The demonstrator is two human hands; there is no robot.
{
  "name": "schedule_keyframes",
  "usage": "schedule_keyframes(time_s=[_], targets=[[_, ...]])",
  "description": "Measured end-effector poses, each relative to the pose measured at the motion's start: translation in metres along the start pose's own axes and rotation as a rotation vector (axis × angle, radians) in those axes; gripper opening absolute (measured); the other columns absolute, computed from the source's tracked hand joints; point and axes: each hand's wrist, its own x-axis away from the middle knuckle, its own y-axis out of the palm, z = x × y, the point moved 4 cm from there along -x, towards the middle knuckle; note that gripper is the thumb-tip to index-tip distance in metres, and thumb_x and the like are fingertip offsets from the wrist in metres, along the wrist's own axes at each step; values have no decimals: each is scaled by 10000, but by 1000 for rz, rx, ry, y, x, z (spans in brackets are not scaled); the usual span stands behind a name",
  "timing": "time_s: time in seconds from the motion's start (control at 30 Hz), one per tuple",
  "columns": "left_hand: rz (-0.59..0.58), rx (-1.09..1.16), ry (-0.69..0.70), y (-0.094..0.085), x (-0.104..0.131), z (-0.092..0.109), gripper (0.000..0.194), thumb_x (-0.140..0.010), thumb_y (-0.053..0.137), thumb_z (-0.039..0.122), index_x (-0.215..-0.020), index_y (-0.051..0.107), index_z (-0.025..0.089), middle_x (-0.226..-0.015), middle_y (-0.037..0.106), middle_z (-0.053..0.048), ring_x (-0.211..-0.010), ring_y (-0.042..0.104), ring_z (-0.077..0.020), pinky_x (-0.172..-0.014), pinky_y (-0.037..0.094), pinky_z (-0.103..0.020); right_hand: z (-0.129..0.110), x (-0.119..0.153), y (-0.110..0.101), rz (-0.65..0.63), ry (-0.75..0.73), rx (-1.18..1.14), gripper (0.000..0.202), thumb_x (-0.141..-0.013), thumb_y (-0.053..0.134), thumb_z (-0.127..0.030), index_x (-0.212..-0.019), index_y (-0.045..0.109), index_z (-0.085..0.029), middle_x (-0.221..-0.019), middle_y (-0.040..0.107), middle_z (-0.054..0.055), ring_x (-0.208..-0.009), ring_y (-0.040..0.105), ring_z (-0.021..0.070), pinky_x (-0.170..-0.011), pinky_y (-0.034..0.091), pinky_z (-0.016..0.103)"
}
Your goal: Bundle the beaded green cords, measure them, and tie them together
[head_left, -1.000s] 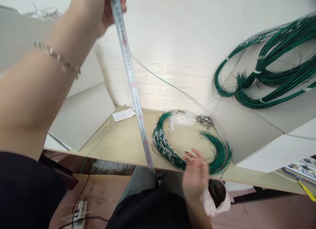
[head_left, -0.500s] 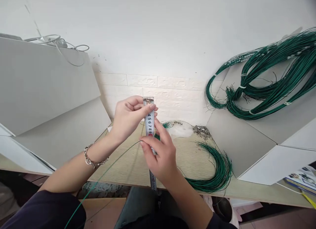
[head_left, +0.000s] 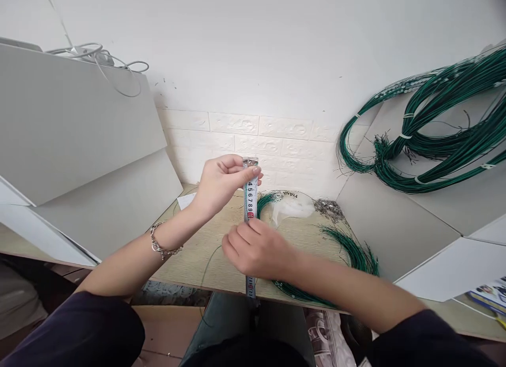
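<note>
A tape measure blade [head_left: 250, 199] runs upright in front of me, its numbers facing me. My left hand [head_left: 226, 181] pinches its top end, near the metal hook, between thumb and fingers. Lower down, my right hand [head_left: 253, 249] is closed around the blade, knuckles toward me. A thin green wire [head_left: 208, 264] comes out at the left of my right hand and droops past the table edge. Part of the wire lies along the blade's left side between the hands. The inside of my right hand is hidden.
A bundle of green wires [head_left: 351, 248] and a pile of small dark pieces [head_left: 330, 209] lie on the table [head_left: 190, 256], beside a clear plastic bag [head_left: 294, 208]. More tied green wires [head_left: 435, 145] rest over the right white box. Another white box [head_left: 79, 124] stands left.
My right hand has turned from a pinch on the wire to a closed grip around the blade. The wire's long bow at the left has dropped. My left hand keeps its hold.
</note>
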Motion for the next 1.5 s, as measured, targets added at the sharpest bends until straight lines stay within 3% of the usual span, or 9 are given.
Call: schedule_keyframes(time_s=[0.17,0.37,0.5,0.6,0.7,0.8,1.0,1.33,1.5], targets=[[-6,57,-6,1,-1,-5,221,-606,667,293,-606,521,127,-609,619,-26,-576,608,-138,-533,493,-247,16,6,-4,-42,-265,-176,248,-827,357,-98,-714,563,-178,-603,578,14,-541,485,101,-490,373,250],[-39,85,-39,0,-3,-8,194,-607,666,284,-618,545,133,-609,615,-15,-591,614,-143,-573,504,-268,32,25,8,-382,-131,-693,224,-827,378,-227,-891,586,-277,-780,642,-25,-804,573,102,-769,480,290],[-98,118,-61,3,-4,-12,176,-614,664,271,-632,559,131,-604,617,-14,-571,612,-135,-563,503,-257,36,30,14,-372,-148,-844,229,-811,390,-195,-899,573,-299,-809,633,-55,-844,562,65,-770,485,230],[-160,168,-78,8,-4,-15,174,-613,672,253,-637,557,125,-598,620,-15,-557,609,-129,-543,498,-240,29,26,18,-241,-389,-649,216,-831,373,-200,-828,568,-293,-701,593,-64,-725,546,54,-801,463,207],[-170,172,-96,10,-4,-17,180,-613,674,248,-648,557,116,-606,625,-18,-556,606,-124,-554,501,-243,18,25,19,84,-660,-289,183,-843,382,-179,-794,554,-219,-583,508,-48,-559,476,63,-724,461,208],[-171,171,-122,11,-4,-20,181,-611,676,245,-655,564,109,-609,627,-18,-549,601,-117,-563,503,-242,12,24,20,321,-701,-189,98,-811,450,-168,-758,532,-158,-512,392,-55,-466,396,57,-548,419,217],[-313,289,-195,17,-5,-26,161,-592,692,224,-654,583,124,-592,632,-10,-535,602,-117,-528,497,-224,8,18,14,469,-724,-246,93,-780,454,-221,-724,500,-164,-517,293,-66,-424,311,44,-396,265,188],[-505,393,-252,19,5,-29,201,-576,715,284,-645,604,131,-585,643,-22,-530,612,-146,-512,507,-245,-16,11,-29,780,-482,-468,31,-624,452,-186,-620,482,-189,-511,181,-69,-366,195,45,-355,124,201],[-460,401,-289,10,3,-40,211,-568,720,305,-632,619,132,-578,642,-24,-528,612,-134,-505,497,-211,-13,63,-84,426,200,-332,297,-775,430,-263,-486,396,-203,-508,316,-2,-481,357,121,-427,321,283]])
